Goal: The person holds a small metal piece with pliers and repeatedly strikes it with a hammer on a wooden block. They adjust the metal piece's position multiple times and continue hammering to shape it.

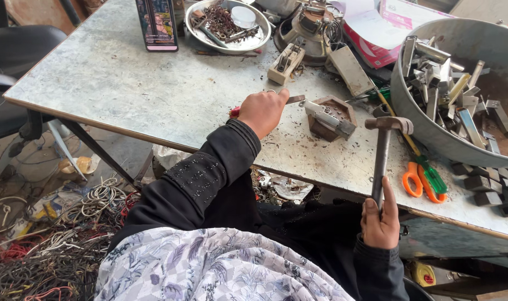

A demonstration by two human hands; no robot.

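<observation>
- Two hands are busy: the left hand (263, 110) grips a red-handled chisel (294, 100), and the right hand (380, 218) grips a hammer (383, 149).
- The chisel tip points to 3 o'clock, at a metal part (327, 116) on a wood block (339, 106) on the table (142, 83).
- A crooked hit could make the chisel slip, or hurt the fingers holding it.

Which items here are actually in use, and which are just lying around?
In use:
left hand gripping a chisel-like tool
right hand holding the hammer
metal part on the wooden block

Lying about:
orange scissors
scrap tub
round tray
phone
</observation>
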